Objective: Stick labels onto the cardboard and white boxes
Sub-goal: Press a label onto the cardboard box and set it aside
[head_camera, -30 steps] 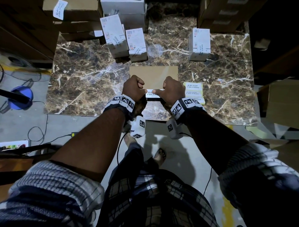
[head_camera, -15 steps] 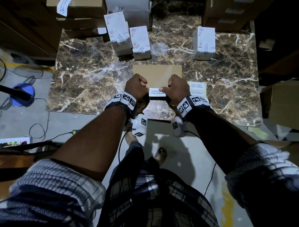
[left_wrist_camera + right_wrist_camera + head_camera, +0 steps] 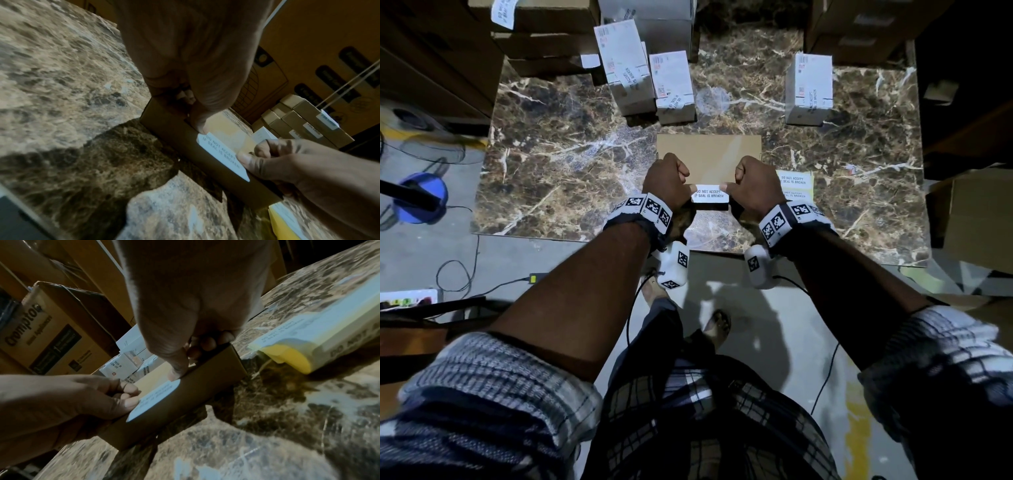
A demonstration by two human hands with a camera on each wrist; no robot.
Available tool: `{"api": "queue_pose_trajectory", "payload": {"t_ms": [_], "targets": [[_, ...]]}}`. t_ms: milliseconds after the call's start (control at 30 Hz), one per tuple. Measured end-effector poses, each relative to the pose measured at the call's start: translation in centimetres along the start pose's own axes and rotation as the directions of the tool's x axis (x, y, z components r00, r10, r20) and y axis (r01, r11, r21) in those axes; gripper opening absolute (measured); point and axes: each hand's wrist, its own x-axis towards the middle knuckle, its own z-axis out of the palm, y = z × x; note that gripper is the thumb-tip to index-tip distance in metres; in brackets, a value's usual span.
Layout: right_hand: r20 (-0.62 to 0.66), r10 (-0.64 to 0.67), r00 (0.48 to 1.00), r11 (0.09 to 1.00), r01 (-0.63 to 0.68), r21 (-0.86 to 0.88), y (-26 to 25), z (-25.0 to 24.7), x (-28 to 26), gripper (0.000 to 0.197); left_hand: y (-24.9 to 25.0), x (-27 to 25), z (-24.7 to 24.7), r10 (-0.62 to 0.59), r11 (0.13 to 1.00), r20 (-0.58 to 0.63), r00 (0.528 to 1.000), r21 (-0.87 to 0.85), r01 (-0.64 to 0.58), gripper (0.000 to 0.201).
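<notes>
A flat brown cardboard box (image 3: 709, 154) lies on the marble table (image 3: 558, 161) in front of me. A white label (image 3: 709, 196) reading "DO NOT ACCEPT IF SEAL IS BROKEN" sits along the box's near edge. My left hand (image 3: 688, 186) pinches its left end and my right hand (image 3: 730, 186) pinches its right end, with the other fingers curled. In the left wrist view my thumb tip (image 3: 198, 128) sits on the label (image 3: 222, 152) at the box's rim. The right wrist view shows the same label (image 3: 156, 399) against the box (image 3: 205, 382).
A yellow-backed stack of label sheets (image 3: 794, 185) lies just right of my right hand. White boxes (image 3: 673, 85) stand behind the cardboard box, another (image 3: 808, 89) at the back right. Large cartons (image 3: 537, 31) crowd the table's far and side edges.
Both hands, still holding the label by its ends, have shifted a little forward, bringing it down against the near edge of the cardboard box.
</notes>
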Motion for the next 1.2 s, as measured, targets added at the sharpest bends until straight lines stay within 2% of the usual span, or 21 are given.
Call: {"api": "queue_pose_trajectory", "payload": {"t_ms": [133, 267, 400, 467, 533, 600, 667, 733, 833, 933, 1000, 1100, 1200], "targets": [[-0.006, 0.012, 1.0, 1.0, -0.012, 0.008, -0.3, 0.0, -0.2, 0.038, -0.1, -0.2, -0.4, -0.005, 0.999, 0.027, 1.0, -0.034, 0.006, 0.029], [-0.053, 0.004, 0.999, 0.996, -0.009, -0.086, -1.1, 0.5, -0.8, 0.049, -0.1, -0.4, -0.5, -0.037, 0.995, 0.031, 0.999, -0.092, 0.04, 0.028], [0.037, 0.016, 0.999, 1.0, -0.015, -0.007, -0.3, -0.4, -0.3, 0.039, -0.1, -0.4, -0.2, -0.054, 0.99, 0.001, 0.999, -0.127, 0.054, 0.031], [0.04, 0.032, 0.999, 0.999, -0.032, -0.005, -0.6, -0.5, -0.3, 0.039, -0.1, -0.5, 0.1, -0.042, 0.993, -0.021, 0.999, -0.111, 0.039, 0.033], [0.028, 0.047, 0.999, 0.999, -0.047, -0.002, -1.1, -0.3, -0.6, 0.03, 0.0, -0.6, 0.4, -0.031, 0.996, -0.038, 0.999, -0.084, 0.027, 0.03], [0.009, -0.009, 1.0, 1.0, 0.009, 0.001, -1.4, 0.0, -1.1, 0.016, 0.1, -0.9, 0.4, -0.007, 0.997, -0.052, 0.999, -0.081, 0.003, 0.02], [-0.004, -0.111, 0.994, 0.994, 0.111, 0.001, -1.4, 0.0, -1.3, 0.017, 0.0, -1.2, 0.3, 0.045, 0.997, -0.065, 0.997, -0.058, -0.049, 0.01], [0.025, -0.205, 0.978, 0.978, 0.206, -0.03, -1.5, -0.1, -1.5, 0.025, -0.3, -1.4, 0.2, 0.107, 0.994, -0.06, 0.992, 0.001, -0.107, 0.013], [0.083, -0.352, 0.932, 0.925, 0.36, -0.118, -1.7, -0.4, -1.6, 0.025, -0.3, -1.9, 0.2, 0.19, 0.979, -0.053, 0.98, 0.089, -0.185, 0.018], [0.153, -0.434, 0.888, 0.85, 0.46, -0.258, -1.5, -0.4, -2.1, 0.018, -0.6, -2.6, -0.2, 0.304, 0.934, -0.063, 0.951, 0.216, -0.284, 0.019], [0.183, -0.459, 0.869, 0.815, 0.494, -0.302, -0.8, -0.5, -2.4, 0.02, -1.2, -3.0, -0.6, 0.416, 0.866, -0.015, 0.909, 0.312, -0.391, 0.021], [0.137, -0.465, 0.874, 0.819, 0.484, -0.307, -0.3, -0.9, -2.3, 0.024, -1.8, -3.3, -1.4, 0.538, 0.776, 0.048, 0.842, 0.363, -0.516, 0.022], [0.156, -0.46, 0.874, 0.83, 0.486, -0.274, -1.2, -0.6, -2.5, 0.016, -1.4, -3.4, -1.3, 0.598, 0.714, 0.096, 0.795, 0.386, -0.584, 0.017]]}}
